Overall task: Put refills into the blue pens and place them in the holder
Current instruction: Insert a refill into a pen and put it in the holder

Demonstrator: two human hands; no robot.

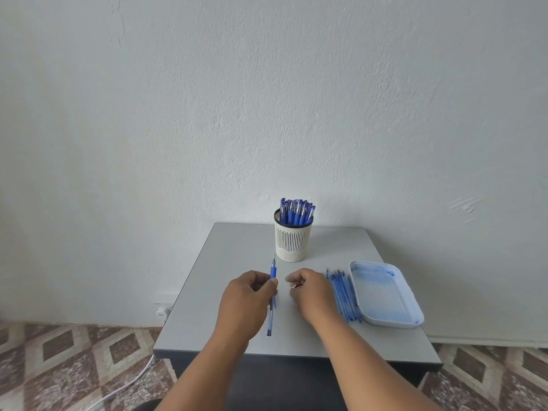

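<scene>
Left hand (247, 295) fingers curled around a blue pen (271, 295), tip pointing away, right hand (311, 287) fingers curled, contents unclear, holder (293, 244) of pens behind, refills (342, 295) beside tray (385, 292)

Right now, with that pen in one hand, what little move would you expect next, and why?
Probably a lift toward the holder. The left hand grips a blue pen whose tip points that way, and it looks assembled. The holder already stands full of pens. The right hand is curled beside the loose refills; whether it holds anything I cannot tell.
</scene>
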